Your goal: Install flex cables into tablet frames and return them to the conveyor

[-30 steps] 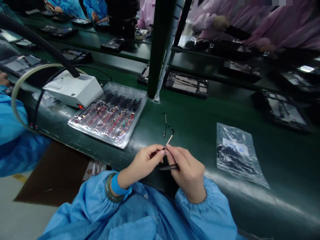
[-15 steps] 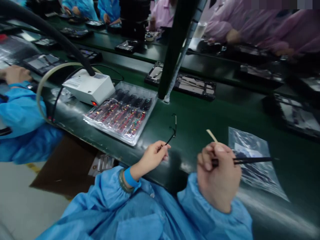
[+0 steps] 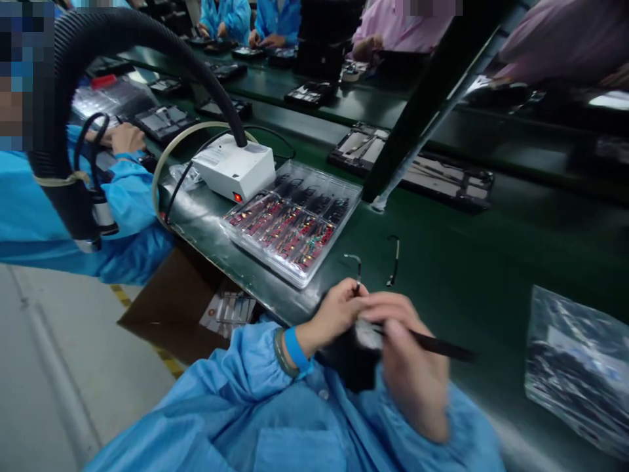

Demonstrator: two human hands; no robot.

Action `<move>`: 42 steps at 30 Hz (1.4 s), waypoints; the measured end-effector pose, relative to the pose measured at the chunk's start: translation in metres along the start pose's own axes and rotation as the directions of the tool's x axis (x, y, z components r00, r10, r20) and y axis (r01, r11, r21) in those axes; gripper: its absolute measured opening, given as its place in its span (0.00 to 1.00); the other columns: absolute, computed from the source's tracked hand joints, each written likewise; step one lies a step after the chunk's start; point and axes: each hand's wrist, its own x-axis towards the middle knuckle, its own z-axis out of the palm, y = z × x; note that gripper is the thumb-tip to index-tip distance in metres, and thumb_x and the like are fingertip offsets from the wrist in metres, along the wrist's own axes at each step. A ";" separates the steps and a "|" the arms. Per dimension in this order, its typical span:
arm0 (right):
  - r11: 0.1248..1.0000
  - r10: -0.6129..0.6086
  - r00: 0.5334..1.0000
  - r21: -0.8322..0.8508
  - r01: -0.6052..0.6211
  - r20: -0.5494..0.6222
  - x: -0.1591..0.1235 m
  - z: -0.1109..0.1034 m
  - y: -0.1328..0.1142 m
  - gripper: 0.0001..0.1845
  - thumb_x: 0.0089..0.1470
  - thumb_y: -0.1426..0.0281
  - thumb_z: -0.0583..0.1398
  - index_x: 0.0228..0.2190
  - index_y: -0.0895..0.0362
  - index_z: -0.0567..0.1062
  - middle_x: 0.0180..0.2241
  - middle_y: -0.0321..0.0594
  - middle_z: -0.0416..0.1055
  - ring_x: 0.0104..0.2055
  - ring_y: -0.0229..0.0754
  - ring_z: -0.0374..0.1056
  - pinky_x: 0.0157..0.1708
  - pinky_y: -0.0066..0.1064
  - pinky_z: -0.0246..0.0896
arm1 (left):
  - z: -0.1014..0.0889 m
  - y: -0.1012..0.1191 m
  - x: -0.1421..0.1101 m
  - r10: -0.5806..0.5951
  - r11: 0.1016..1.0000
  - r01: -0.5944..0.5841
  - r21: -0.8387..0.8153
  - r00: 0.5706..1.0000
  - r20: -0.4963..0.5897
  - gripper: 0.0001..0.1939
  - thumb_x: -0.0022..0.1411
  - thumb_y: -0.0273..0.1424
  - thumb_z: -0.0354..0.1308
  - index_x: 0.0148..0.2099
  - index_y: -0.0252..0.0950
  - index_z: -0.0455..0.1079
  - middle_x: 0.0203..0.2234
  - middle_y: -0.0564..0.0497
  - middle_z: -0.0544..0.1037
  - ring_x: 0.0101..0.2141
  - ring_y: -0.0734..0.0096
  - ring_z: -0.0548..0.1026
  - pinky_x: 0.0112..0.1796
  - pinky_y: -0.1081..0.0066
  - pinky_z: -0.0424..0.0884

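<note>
Head view shows the left hand [image 3: 337, 316] pinching a thin cable [image 3: 359, 270] at the green bench [image 3: 452, 262], close against the right hand [image 3: 413, 360] (rather blurred), which grips dark tweezers [image 3: 442, 346], a second cable [image 3: 396, 259] lying just beyond.

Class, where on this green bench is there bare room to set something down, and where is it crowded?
The widest bare patch of green bench lies between the loose cable and the plastic bag. It is crowded where the clear tray sits beside the white box, and around the left hand and right hand.
</note>
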 end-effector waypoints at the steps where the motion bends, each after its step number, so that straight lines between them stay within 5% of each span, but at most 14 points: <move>1: 0.999 0.048 0.994 0.019 -0.046 -0.101 -0.006 -0.025 0.004 0.14 0.59 0.62 0.56 0.27 0.51 0.78 0.36 0.41 0.74 0.41 0.46 0.71 0.38 0.37 0.66 | -0.001 0.002 0.000 -0.018 0.996 0.019 -0.090 1.000 0.010 0.03 0.60 0.29 0.47 0.35 0.36 0.61 0.28 0.53 0.72 0.21 0.81 0.64 0.23 0.77 0.62; 3: 0.993 0.118 0.888 0.034 -0.115 -0.444 -0.021 -0.070 0.013 0.17 0.58 0.57 0.57 0.24 0.52 0.77 0.33 0.41 0.73 0.35 0.43 0.70 0.30 0.33 0.65 | -0.003 0.007 -0.001 -0.079 0.941 0.084 -0.329 0.996 0.027 0.03 0.57 0.29 0.51 0.35 0.35 0.63 0.28 0.52 0.73 0.18 0.84 0.58 0.21 0.77 0.57; 5: 0.978 0.160 0.693 0.018 -0.208 -0.703 -0.042 -0.109 0.020 0.22 0.59 0.51 0.55 0.24 0.54 0.74 0.29 0.39 0.72 0.25 0.38 0.67 0.23 0.31 0.61 | -0.005 0.013 -0.001 -0.133 0.839 0.143 -0.525 0.990 0.056 0.06 0.53 0.30 0.55 0.34 0.34 0.66 0.30 0.50 0.75 0.17 0.86 0.56 0.21 0.77 0.54; 7: 0.964 0.115 0.538 -0.036 -0.262 -0.835 -0.065 -0.139 0.023 0.25 0.57 0.48 0.55 0.25 0.55 0.73 0.26 0.37 0.71 0.21 0.36 0.65 0.22 0.31 0.62 | -0.006 0.017 -0.001 -0.149 0.808 0.165 -0.565 0.986 0.075 0.07 0.52 0.31 0.59 0.34 0.33 0.69 0.31 0.49 0.77 0.17 0.86 0.56 0.20 0.77 0.53; 10: 0.947 -0.023 0.432 -0.159 -0.280 -0.901 -0.096 -0.172 0.025 0.19 0.51 0.53 0.64 0.31 0.56 0.73 0.30 0.37 0.74 0.26 0.38 0.71 0.33 0.36 0.70 | -0.007 0.018 0.001 -0.171 0.824 0.172 -0.539 0.984 0.053 0.07 0.51 0.30 0.62 0.34 0.33 0.71 0.31 0.49 0.78 0.18 0.87 0.58 0.20 0.78 0.52; 14: 0.903 -0.012 0.456 -0.206 -0.378 -0.890 -0.123 -0.199 0.032 0.20 0.46 0.58 0.68 0.38 0.57 0.74 0.36 0.41 0.76 0.37 0.45 0.75 0.48 0.47 0.68 | -0.006 0.016 0.005 -0.144 0.853 0.144 -0.503 0.989 0.039 0.07 0.51 0.28 0.63 0.33 0.33 0.72 0.30 0.49 0.78 0.17 0.88 0.57 0.21 0.79 0.54; 20: 0.868 -0.010 0.473 -0.242 -0.434 -0.881 -0.131 -0.222 0.053 0.20 0.44 0.58 0.69 0.36 0.57 0.75 0.35 0.43 0.77 0.37 0.46 0.75 0.49 0.52 0.66 | -0.004 0.020 0.005 -0.117 0.880 0.109 -0.463 0.993 0.012 0.06 0.50 0.28 0.63 0.33 0.32 0.72 0.29 0.47 0.78 0.16 0.87 0.58 0.20 0.78 0.55; 30: 0.804 -0.030 0.572 -0.360 -0.473 -0.820 -0.117 -0.216 0.046 0.16 0.47 0.58 0.67 0.34 0.56 0.77 0.36 0.43 0.78 0.41 0.47 0.73 0.49 0.49 0.65 | -0.004 0.020 0.005 -0.108 0.889 0.097 -0.448 0.994 0.001 0.05 0.52 0.27 0.63 0.33 0.33 0.73 0.30 0.46 0.79 0.17 0.87 0.57 0.21 0.78 0.57; 36: 0.794 -0.100 0.556 -0.403 -0.454 -0.825 -0.118 -0.216 0.048 0.14 0.51 0.60 0.65 0.36 0.56 0.77 0.38 0.42 0.77 0.42 0.46 0.72 0.50 0.47 0.64 | -0.003 0.022 0.005 -0.094 0.885 0.084 -0.458 0.996 0.001 0.04 0.51 0.26 0.63 0.33 0.33 0.73 0.29 0.47 0.79 0.16 0.87 0.58 0.21 0.79 0.57; 42: 0.789 -0.086 0.593 -0.418 -0.450 -0.800 -0.116 -0.214 0.047 0.13 0.50 0.60 0.65 0.35 0.56 0.77 0.36 0.41 0.77 0.42 0.46 0.73 0.49 0.45 0.65 | -0.003 0.024 0.005 -0.093 0.893 0.084 -0.441 0.996 0.001 0.04 0.50 0.25 0.63 0.32 0.33 0.73 0.29 0.47 0.79 0.16 0.87 0.57 0.20 0.78 0.56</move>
